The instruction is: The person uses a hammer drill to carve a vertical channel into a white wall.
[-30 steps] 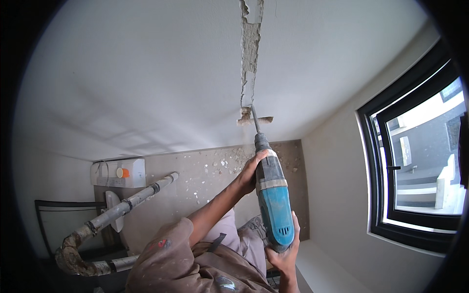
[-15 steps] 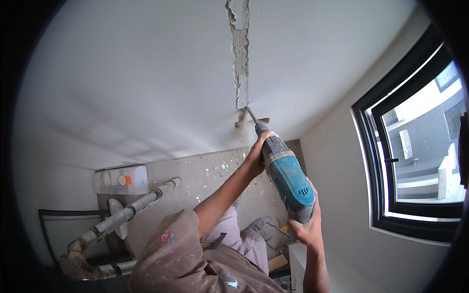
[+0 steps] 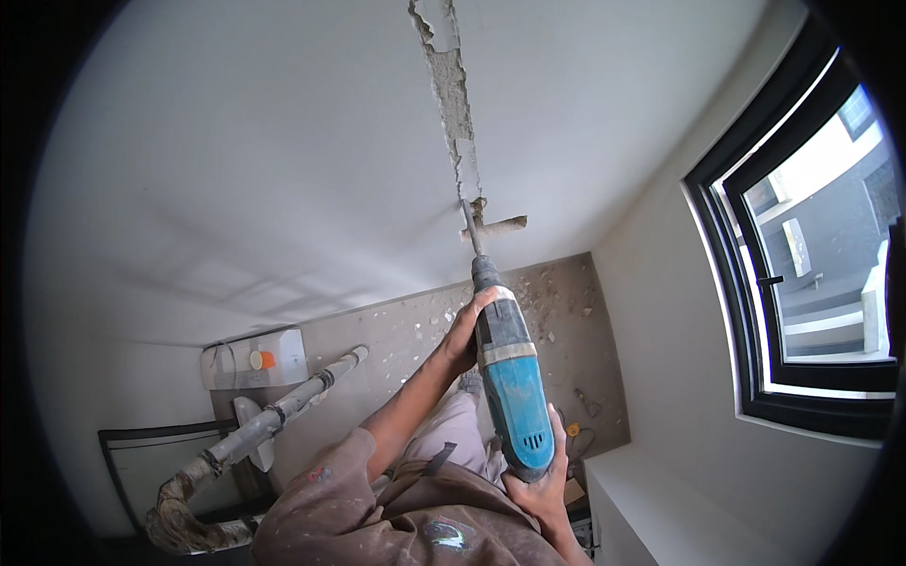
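A teal and dark grey rotary hammer points away from me at the white wall. My left hand is wrapped round its grey front part. At the rear end my right hand grips the handle, which is mostly hidden. The chisel bit meets the wall at the left edge of a rough channel, near the channel's lower end. Just right of the bit, a short side cut runs off in the broken plaster.
Plaster chips litter the floor. A black-framed window stands open at right, above a white ledge. Left lie a dirty pipe and a white box-shaped fixture with an orange cup. A cable lies behind the tool.
The rotary hammer has swung more upright, its rear end and my right hand moving left and down. Its bit has shifted from the channel's right side to its left edge.
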### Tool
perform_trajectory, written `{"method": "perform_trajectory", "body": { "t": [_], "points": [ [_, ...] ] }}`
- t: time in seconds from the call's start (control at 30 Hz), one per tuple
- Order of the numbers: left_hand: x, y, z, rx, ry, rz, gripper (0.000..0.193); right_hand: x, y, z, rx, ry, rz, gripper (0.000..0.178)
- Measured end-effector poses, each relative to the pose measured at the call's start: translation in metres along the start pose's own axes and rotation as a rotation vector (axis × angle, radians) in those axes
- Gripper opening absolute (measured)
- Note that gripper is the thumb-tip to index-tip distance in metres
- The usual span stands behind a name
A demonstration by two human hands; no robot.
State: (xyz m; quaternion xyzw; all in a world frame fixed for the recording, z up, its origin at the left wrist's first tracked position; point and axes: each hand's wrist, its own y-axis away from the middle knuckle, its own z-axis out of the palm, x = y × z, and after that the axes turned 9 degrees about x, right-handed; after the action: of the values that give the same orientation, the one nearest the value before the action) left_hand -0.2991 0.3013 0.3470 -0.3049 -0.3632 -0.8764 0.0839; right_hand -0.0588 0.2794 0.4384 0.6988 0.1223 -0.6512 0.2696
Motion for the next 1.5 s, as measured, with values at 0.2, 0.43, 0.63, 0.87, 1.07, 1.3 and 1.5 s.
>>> {"method": "perform_trajectory", "body": {
  "t": [0.2,0.43,0.63,0.87,1.07,1.3,1.5],
  "points": [
    [0.014,-0.011,-0.015,-0.059,0.040,-0.022,0.046,-0.005,-0.011,0.020,-0.065,0.146,0.075,0.093],
    [0.030,-0.023,-0.021,-0.089,0.038,-0.044,0.048,-0.035,-0.023,0.041,-0.042,0.165,0.084,0.092],
    [0.000,-0.013,0.001,-0.066,0.045,-0.003,0.045,-0.017,-0.010,0.008,0.052,0.066,-0.036,0.091],
    [-0.010,-0.010,0.020,-0.097,0.064,0.029,0.044,-0.025,-0.006,-0.022,0.008,0.048,0.023,0.095],
    [0.000,-0.026,0.025,-0.093,0.135,0.034,0.043,-0.038,-0.032,-0.023,-0.029,0.089,0.033,0.096],
    [0.001,-0.047,0.021,-0.072,0.174,0.040,0.041,-0.030,-0.052,-0.019,-0.038,0.133,0.011,0.096],
    [-0.001,-0.037,0.016,-0.045,0.121,0.032,0.040,-0.025,-0.040,-0.022,-0.056,0.051,0.043,0.094]
  ]
}}
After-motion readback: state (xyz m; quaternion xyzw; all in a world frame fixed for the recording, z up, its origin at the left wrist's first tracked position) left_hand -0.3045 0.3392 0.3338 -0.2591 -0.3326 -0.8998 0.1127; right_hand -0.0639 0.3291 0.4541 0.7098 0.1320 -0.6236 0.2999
